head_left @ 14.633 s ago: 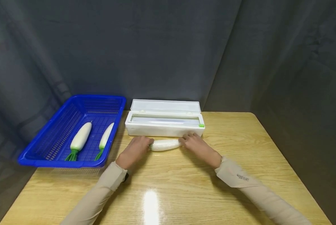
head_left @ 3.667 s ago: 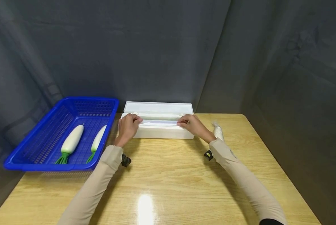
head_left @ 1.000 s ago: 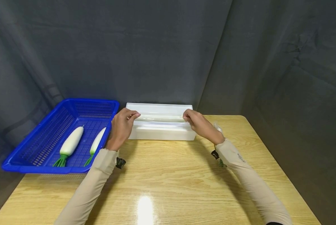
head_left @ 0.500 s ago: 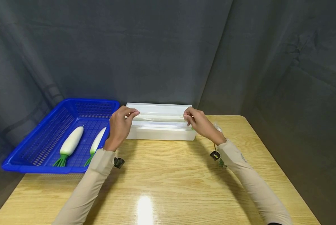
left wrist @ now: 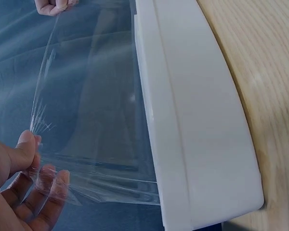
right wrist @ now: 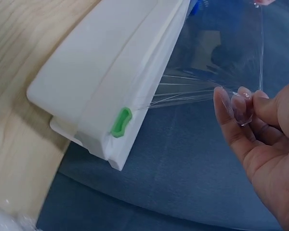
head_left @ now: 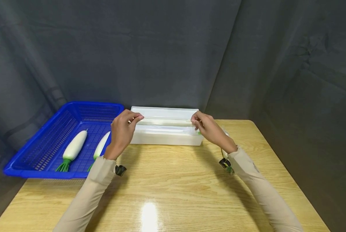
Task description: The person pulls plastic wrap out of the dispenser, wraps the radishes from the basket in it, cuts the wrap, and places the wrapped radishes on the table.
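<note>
Clear cling film (left wrist: 96, 96) stretches up from a white film dispenser box (head_left: 167, 139), whose lid stands raised. My left hand (head_left: 123, 130) pinches one corner of the film's free edge between thumb and forefinger. At the other corner, my right hand (head_left: 210, 129) pinches the film with thumb and fingers, and some film bunches over its fingertips. Between the hands the edge is pulled taut, above the box. A green slide cutter (right wrist: 121, 122) sits at the box's right end. A film-wrapped white radish (head_left: 229, 170) lies at the right, mostly behind my right forearm.
A blue plastic basket (head_left: 39, 174) stands at the left of the wooden table (head_left: 173, 193). Inside it lie two white radishes with green tops, one (head_left: 75, 145) fully seen and one (head_left: 101, 145) partly covered. A dark curtain (head_left: 167, 54) hangs behind.
Earlier my hands held the wrapped radish before the box; it now lies at the right. My hands since took the film's edge and raised it. In the last second they moved slightly apart.
</note>
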Available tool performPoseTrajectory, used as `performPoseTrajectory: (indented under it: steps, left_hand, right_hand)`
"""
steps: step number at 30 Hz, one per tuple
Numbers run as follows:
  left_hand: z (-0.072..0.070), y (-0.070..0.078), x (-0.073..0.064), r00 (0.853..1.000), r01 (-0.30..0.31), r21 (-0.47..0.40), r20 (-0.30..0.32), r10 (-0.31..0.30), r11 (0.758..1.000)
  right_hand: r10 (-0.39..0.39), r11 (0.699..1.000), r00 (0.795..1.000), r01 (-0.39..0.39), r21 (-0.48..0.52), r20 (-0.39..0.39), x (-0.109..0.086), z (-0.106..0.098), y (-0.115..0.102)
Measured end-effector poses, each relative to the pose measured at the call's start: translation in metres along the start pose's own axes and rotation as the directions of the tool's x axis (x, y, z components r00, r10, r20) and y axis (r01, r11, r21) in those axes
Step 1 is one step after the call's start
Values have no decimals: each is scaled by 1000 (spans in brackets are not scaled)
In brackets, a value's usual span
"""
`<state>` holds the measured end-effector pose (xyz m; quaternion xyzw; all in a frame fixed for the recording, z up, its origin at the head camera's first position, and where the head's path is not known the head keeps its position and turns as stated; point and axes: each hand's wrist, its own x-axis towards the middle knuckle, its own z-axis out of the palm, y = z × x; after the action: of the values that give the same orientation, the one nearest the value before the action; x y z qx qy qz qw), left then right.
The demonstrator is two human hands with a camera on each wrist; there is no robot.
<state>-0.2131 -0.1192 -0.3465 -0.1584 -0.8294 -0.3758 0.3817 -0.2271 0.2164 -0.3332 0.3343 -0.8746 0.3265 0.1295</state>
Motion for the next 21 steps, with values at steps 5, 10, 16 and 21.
performPoseTrajectory:
  steps: [5,10,16,21]
  left_hand:
    - [-4,4,-1,999,-34,-6,-39,34,999]
    - [-7,6,-1,995,-74,-3,-60,74,997]
    - [-9,6,1,988,-136,8,-74,136,991]
    - [-13,7,2,979,-187,-5,-84,186,982]
  right_hand:
    - [-64,997,998,63,-49,-14,-1,-3,-5]
    - [-134,984,990,127,-122,-53,-2,-5,-9]
    - [-204,967,975,185,-174,-93,-6,-8,-11]
    - [-258,950,959,230,-212,-115,-9,-9,-14]
